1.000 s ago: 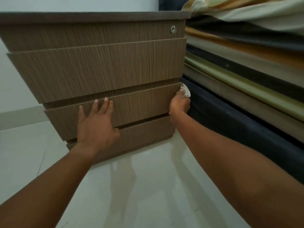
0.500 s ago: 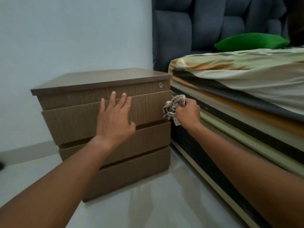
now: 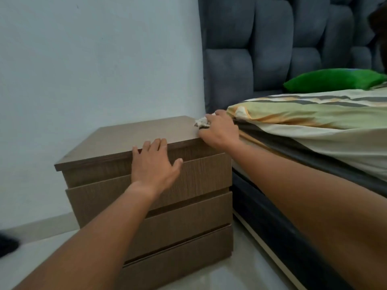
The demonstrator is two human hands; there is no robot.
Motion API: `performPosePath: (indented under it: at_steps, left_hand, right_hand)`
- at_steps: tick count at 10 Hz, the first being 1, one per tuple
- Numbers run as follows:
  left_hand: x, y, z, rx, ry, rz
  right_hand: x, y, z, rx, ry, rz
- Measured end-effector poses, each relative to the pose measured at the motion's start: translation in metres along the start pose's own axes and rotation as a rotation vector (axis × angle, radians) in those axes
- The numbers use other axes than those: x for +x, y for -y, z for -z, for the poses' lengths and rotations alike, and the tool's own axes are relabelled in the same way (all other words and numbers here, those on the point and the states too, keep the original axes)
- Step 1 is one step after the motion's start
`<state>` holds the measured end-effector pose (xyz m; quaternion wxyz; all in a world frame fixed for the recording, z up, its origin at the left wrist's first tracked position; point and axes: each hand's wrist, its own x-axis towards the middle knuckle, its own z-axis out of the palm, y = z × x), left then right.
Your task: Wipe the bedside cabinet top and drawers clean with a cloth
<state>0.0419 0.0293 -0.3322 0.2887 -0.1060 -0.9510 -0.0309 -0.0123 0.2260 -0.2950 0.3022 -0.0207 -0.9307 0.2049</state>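
While the left hand (image 3: 154,164) lies flat with fingers spread over the front edge of the bedside cabinet (image 3: 146,185) at frame centre, the right hand (image 3: 219,131) reaches with a nearly straight arm to the top's far right corner, fingers bunched around a crumpled cloth (image 3: 201,122) pressed there, just beside the bed (image 3: 314,126).

The low wood-grain bedside cabinet (image 3: 146,130) is mid-brown with fine vertical streaks on its drawer fronts (image 3: 178,218). The crumpled little cloth (image 3: 201,122) shows whitish with dark marks — pattern unclear. The padded headboard (image 3: 272,49) is slate blue-grey; the plump pillow (image 3: 333,80), vivid green. The rumpled bedsheet (image 3: 314,116) carries cream, pale green, orange and grey stripes — the wall (image 3: 94,59), pale blue-white.
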Motion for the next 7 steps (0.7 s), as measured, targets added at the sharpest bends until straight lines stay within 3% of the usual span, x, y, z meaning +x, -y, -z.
performPosePath:
  at_steps: [1,2,3,5,7]
  left_hand:
    - [0.002,0.002,-0.006,-0.011,-0.069,0.000]
    - [0.007,0.001,-0.002,0.025,-0.173,-0.008]
    - [0.012,0.001,0.002,0.054,-0.223,-0.006]
    - [0.033,0.007,0.018,0.026,-0.108,-0.007]
    - [0.064,0.016,0.072,-0.120,0.267,0.043]
  right_hand:
    - [0.005,0.005,-0.017,-0.061,0.110,-0.054]
    - [0.013,0.009,-0.024,-0.229,0.114,0.040]
    - [0.034,0.011,-0.026,-0.310,0.273,0.049]
    - [0.061,0.013,-0.029,-0.292,0.530,0.002]
    - [0.076,0.033,0.021,-0.298,0.845,-0.027]
